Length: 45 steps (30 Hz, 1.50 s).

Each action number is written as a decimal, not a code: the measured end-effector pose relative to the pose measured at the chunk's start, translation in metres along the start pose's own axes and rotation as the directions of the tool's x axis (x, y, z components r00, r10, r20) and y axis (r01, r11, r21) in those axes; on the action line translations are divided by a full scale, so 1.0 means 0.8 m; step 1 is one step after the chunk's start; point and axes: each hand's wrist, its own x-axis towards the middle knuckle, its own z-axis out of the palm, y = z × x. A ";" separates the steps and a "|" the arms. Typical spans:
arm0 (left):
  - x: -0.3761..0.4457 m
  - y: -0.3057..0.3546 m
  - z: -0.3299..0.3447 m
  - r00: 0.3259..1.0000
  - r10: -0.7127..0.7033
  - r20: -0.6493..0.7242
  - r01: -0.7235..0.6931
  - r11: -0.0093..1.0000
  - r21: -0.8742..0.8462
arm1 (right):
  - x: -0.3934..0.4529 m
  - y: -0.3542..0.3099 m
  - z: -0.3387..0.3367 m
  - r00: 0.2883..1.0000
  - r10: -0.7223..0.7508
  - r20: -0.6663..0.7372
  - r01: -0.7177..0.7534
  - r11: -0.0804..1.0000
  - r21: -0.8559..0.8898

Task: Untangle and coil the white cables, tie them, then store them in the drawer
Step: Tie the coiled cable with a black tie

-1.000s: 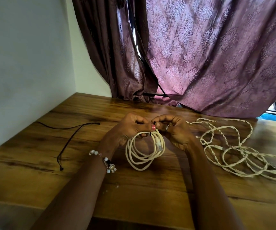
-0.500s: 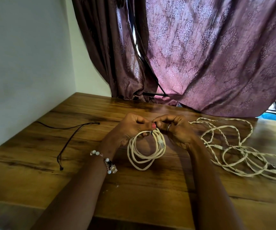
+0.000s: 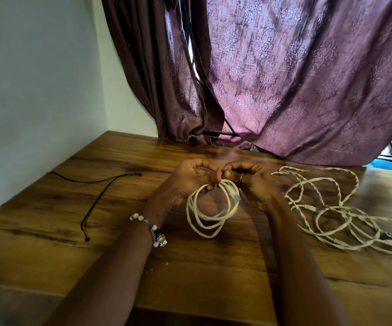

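A coiled white cable [image 3: 204,220] hangs in a loop just above the wooden table [image 3: 96,231], held at its top by both hands. My left hand [image 3: 190,180] grips the coil's top left with curled fingers. My right hand [image 3: 251,182] pinches the top right, where a small dark tie shows between the fingertips. A clear plug [image 3: 234,195] lies against the coil's right side. A tangled heap of white cables [image 3: 336,212] lies on the table to the right of my right hand.
A thin black cord [image 3: 100,198] lies on the table to the left. A white wall runs along the left side, and a purple curtain [image 3: 284,78] hangs behind the table. The table's front edge is close to me.
Both hands have stayed at the top of the coil, with only small finger movements around the dark tie. The coil hangs as before.
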 end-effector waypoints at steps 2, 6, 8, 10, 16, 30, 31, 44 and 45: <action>-0.001 0.002 0.000 0.999 0.014 0.038 -0.017 0.997 0.075 | 0.001 0.001 0.001 0.999 -0.007 -0.047 0.005 1.000 -0.027; 0.000 -0.001 -0.002 0.994 0.083 0.066 -0.099 0.951 0.293 | 0.005 0.003 0.002 0.992 -0.029 -0.119 0.017 0.994 -0.106; 0.001 -0.004 -0.003 0.988 0.121 0.100 -0.150 0.908 0.390 | 0.006 0.001 0.002 0.992 -0.027 -0.126 0.013 0.994 -0.106; 0.003 -0.007 -0.004 0.986 0.128 0.105 -0.162 0.883 0.441 | 0.004 -0.003 0.003 0.991 -0.025 -0.130 0.011 0.994 -0.105; 0.001 0.000 0.007 0.940 0.297 0.170 -0.332 0.674 0.660 | 0.002 -0.008 -0.004 0.988 0.002 -0.154 -0.026 0.988 -0.155; 0.004 -0.007 0.015 0.887 0.456 0.077 -0.439 0.778 0.449 | 0.009 -0.005 0.002 0.958 -0.283 -0.054 0.177 0.725 -0.665; 0.003 -0.006 0.017 0.892 0.448 0.066 -0.435 0.807 0.400 | 0.009 -0.005 0.001 0.955 -0.294 -0.043 0.190 0.715 -0.673; 0.007 -0.011 0.024 0.916 0.353 -0.191 -0.262 0.887 0.380 | 0.014 0.003 0.012 0.952 -0.280 -0.121 0.190 0.855 -0.483; 0.008 -0.014 0.024 0.904 0.373 -0.212 -0.263 0.872 0.414 | 0.014 0.003 0.015 0.950 -0.278 -0.143 0.190 0.877 -0.442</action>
